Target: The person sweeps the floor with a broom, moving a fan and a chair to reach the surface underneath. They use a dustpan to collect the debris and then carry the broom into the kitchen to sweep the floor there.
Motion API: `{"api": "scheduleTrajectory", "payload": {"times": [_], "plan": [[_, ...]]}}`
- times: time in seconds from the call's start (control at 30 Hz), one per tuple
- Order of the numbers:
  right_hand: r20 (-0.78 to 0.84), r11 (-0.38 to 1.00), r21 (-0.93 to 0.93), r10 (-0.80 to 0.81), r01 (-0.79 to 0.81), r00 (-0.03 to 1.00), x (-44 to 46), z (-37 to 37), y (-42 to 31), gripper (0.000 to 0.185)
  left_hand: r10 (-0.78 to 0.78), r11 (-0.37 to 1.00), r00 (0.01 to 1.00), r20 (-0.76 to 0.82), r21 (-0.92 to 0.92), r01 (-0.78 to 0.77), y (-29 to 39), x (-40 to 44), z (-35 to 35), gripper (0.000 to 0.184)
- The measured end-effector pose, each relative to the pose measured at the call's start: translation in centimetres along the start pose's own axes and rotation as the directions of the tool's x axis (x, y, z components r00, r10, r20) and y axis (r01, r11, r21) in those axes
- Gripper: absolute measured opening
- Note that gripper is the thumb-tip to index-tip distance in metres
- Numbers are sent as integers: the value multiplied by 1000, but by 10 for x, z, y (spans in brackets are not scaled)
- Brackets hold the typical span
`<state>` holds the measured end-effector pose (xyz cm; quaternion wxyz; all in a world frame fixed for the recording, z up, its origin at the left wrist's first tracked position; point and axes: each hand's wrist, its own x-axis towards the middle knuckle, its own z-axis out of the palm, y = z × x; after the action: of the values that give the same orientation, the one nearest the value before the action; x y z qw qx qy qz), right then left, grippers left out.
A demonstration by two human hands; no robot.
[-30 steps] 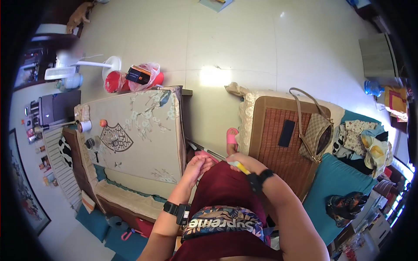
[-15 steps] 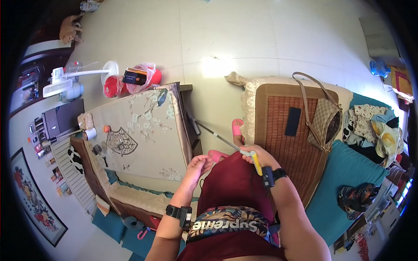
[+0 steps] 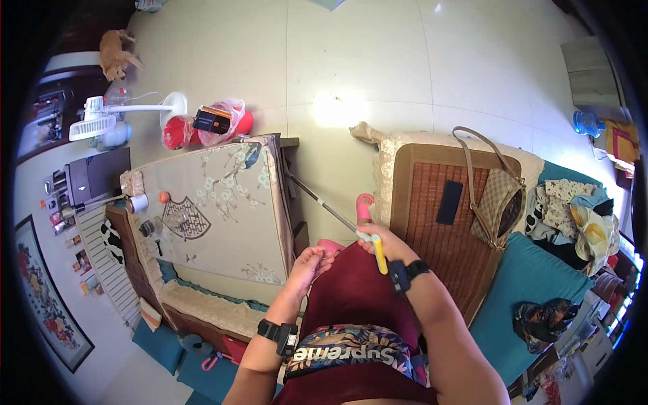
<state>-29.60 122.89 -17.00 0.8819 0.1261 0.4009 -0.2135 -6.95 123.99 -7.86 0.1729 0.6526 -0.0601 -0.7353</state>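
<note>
My right hand is wrapped round the top of a long-handled floor tool with a grey pole and a yellow grip. The pole slants away to the left, and its far end is hidden under the low table. I cannot see the head, so I cannot tell whether it is a mop or a broom. Near the table's right corner, my left hand hangs with its fingers curled in and holds nothing. Both wrists wear black straps with small devices.
To the right, a sofa with a woven mat carries a dark phone-shaped slab and a checked handbag. A white fan and red bins stand beyond the table. A cat lies at far left. Pink slippers are on my feet.
My right hand has moved left, pushing the pole farther under the table; its head, partly visible before, is now hidden. My left hand stays about where it was.
</note>
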Motion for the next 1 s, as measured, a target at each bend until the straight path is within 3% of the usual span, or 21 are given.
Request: {"api": "scheduleTrajectory", "payload": {"times": [0.03, 0.17, 0.27, 0.53, 0.73, 0.77, 0.87, 1.0], "plan": [[-18, 995, -78, -56, 55, 998, 4, 5, -5, 19, -3, 1000, 1000, 0, 5, 3, 1, 0, 2, 17], [-8, 998, -21, -53, 53, 999, -18, 0, -21, 19, 15, 1000, 1000, 11, 1, -15, 1, 1, 2, 17], [-103, 978, -165, -143, 125, 984, -66, 1, -47, 21, 33, 999, 999, 21, -20, -33, 9, -3, 5, 16], [-348, 975, -186, -181, 122, 920, -107, -3, -136, 21, 110, 984, 991, 74, -148, -98, 36, -7, 4, 14], [-432, 825, -554, -402, 114, 807, -89, 38, -199, 20, 176, 981, 977, 118, -99, -165, 77, -4, -5, 19], [-480, 785, -613, -462, 92, 746, -82, 50, -202, 21, 183, 980, 975, 128, -108, -169, 84, -1, -6, 17], [-425, 630, -776, -564, 36, 708, -65, 73, -205, 24, 204, 973, 964, 168, -143, -181, 110, 12, -11, 15], [-411, 781, -607, -470, 150, 781, -71, 96, -204, 23, 210, 966, 954, 213, -197, -169, 155, 35, -25, 15]]}}
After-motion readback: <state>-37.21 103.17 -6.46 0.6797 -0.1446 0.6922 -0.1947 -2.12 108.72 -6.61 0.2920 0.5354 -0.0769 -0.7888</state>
